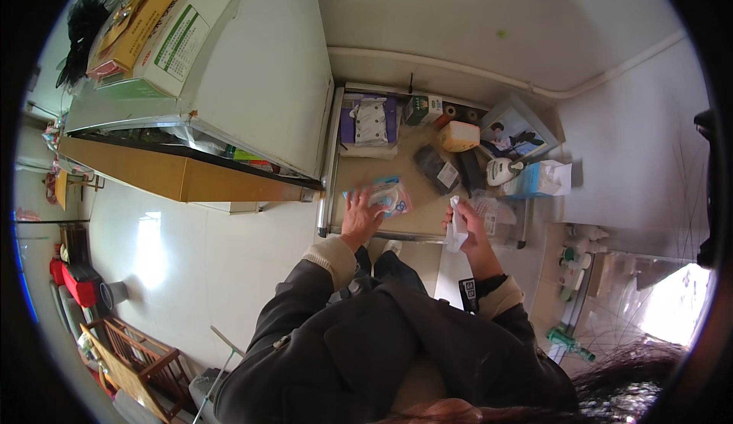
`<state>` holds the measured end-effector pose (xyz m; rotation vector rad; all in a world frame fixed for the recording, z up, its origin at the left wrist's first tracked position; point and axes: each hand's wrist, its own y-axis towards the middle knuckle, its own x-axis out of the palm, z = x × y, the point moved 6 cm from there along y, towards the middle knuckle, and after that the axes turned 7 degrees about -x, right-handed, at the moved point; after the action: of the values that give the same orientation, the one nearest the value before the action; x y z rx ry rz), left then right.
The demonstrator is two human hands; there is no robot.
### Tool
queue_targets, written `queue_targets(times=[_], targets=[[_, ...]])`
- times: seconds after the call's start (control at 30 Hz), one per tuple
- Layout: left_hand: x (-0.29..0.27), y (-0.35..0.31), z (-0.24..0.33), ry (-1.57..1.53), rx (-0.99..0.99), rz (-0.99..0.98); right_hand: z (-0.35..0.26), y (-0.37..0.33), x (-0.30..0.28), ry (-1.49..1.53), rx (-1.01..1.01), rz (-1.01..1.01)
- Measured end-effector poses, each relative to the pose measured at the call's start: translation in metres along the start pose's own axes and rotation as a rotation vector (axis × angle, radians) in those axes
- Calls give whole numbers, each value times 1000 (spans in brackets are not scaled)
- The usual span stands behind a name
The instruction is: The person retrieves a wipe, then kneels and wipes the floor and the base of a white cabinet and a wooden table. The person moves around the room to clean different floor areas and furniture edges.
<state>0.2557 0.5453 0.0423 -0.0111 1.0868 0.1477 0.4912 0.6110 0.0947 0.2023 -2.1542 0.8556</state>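
My left hand [359,219] lies with fingers spread on the near-left end of a blue and pink soft packet [395,199], which rests flat near the table's front edge. To the right, my right hand [475,229] is closed round a crumpled white tissue [456,227], held up just over the front edge. Beyond the hands a black pouch with a pale label [437,169] lies on the table. Beside my right hand is a clear plastic bag with printing [489,215], partly hidden by the hand.
The small table [355,174] also bears a purple box [351,122] under a white packet [372,121], a green and white carton [422,109], a yellowish pack [459,136], a white bottle [502,170], a blue tissue box [540,179] and a framed photo [519,128]. A tall fridge-like cabinet [259,65] stands left.
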Motion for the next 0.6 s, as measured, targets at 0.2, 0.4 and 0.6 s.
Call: queue_targets(times=[0.2,0.4,0.6], targets=[[26,-12,10,-109,181,-141,0,-8,-10,-387,-58,-5],[9,-7,11,-391,-239,-435,44,4,-6,-458,225,-49],[-13,-96,18,-1273,-741,-462,125,-1,41,-814,106,-433]])
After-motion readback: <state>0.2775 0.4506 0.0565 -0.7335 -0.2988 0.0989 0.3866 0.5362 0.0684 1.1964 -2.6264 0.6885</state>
